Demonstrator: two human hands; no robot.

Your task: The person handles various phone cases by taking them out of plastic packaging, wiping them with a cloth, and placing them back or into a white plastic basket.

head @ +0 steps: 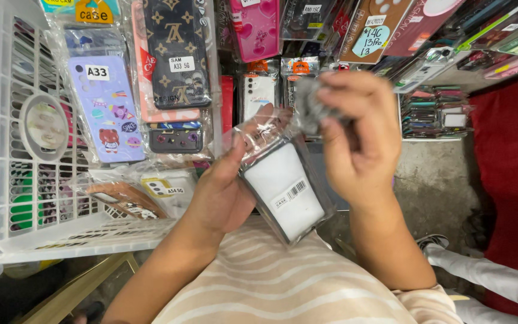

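My left hand (pixel 222 191) holds a phone case in a clear plastic sleeve (pixel 283 186); the case has a dark rim, a white insert and a small sticker. My right hand (pixel 355 135) is raised just above the sleeve's upper end, fingers curled around a grey cloth or crumpled wad (pixel 312 108) that touches the sleeve's top. Both hands are in front of my striped shirt, over the near edge of a white basket.
A white plastic lattice basket (pixel 7 180) on the left holds several bagged phone cases, among them a lilac cartoon case (pixel 108 111) and a dark patterned case (pixel 175 51). More packaged cases hang and lie stacked behind. Red cloth (pixel 511 168) covers the right. Someone's leg and shoe (pixel 451 252) are low right.
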